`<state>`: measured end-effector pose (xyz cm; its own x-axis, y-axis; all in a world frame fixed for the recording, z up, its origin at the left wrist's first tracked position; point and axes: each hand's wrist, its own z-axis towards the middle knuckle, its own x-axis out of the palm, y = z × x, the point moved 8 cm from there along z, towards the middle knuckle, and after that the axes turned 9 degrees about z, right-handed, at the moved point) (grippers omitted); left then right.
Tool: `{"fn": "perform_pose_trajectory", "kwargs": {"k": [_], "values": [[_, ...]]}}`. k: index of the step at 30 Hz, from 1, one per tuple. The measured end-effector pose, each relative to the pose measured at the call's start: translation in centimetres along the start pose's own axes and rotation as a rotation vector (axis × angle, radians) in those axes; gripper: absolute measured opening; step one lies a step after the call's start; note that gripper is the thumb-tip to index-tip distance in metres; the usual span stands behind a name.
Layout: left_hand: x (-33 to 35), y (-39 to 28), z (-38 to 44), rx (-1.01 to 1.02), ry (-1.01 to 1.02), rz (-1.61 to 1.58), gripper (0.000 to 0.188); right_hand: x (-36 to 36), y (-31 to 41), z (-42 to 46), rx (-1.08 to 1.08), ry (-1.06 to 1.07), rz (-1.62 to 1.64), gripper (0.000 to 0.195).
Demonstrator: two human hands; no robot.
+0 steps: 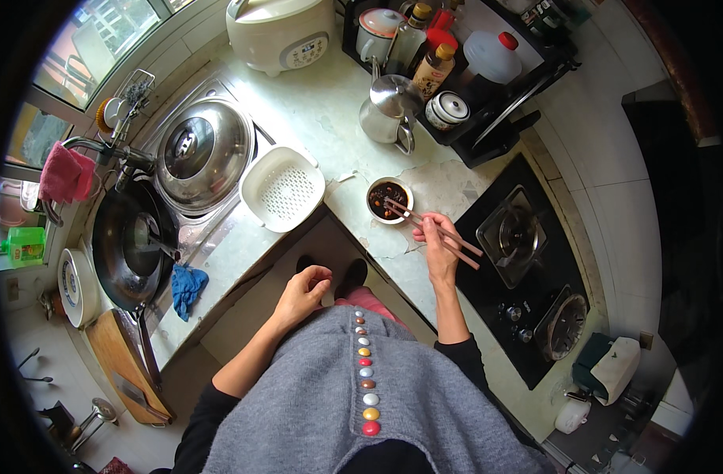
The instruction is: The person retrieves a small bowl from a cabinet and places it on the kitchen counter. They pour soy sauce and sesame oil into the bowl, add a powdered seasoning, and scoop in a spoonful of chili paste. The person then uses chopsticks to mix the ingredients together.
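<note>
My right hand [439, 240] grips a pair of wooden chopsticks [417, 220]. Their tips dip into dark sauce with reddish and pale bits, held in a small white bowl [371, 207] on the counter corner. Nothing shows in my left hand [305, 293], which hangs loosely curled in front of the grey knit garment, its thumb a little apart from the fingers. A white plastic colander basket [281, 188] stands to the bowl's left, near the counter edge. Behind the bowl is a stainless steel kettle [382, 118] with a spout and handle.
A black gas cooktop [485, 296] adjoins my right forearm. On the left, a domed metal lid [228, 160] covers part of the sink area beside a black wok [115, 237] and blue cloth [188, 290]. At the back stand a rice cooker [260, 35] and a black condiment rack [462, 142].
</note>
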<state>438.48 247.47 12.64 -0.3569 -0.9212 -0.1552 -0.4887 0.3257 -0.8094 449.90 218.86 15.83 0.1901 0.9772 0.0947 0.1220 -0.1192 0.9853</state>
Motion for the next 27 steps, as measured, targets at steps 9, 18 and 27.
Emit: {"fn": "perform_pose_trajectory", "kwargs": {"k": [9,18,27], "values": [[0.1,0.1,0.4,0.074,-0.056,-0.03,0.027,0.0,-0.3,-0.2,0.012,-0.009,0.01,0.025],[0.2,0.4,0.8,0.086,-0.041,-0.029,0.028,0.9,-0.4,0.4,0.01,-0.014,0.031,0.023],[-0.1,1.1,1.0,0.062,-0.035,-0.031,0.029,1.0,-0.1,0.2,-0.017,-0.052,0.048,0.024]]}}
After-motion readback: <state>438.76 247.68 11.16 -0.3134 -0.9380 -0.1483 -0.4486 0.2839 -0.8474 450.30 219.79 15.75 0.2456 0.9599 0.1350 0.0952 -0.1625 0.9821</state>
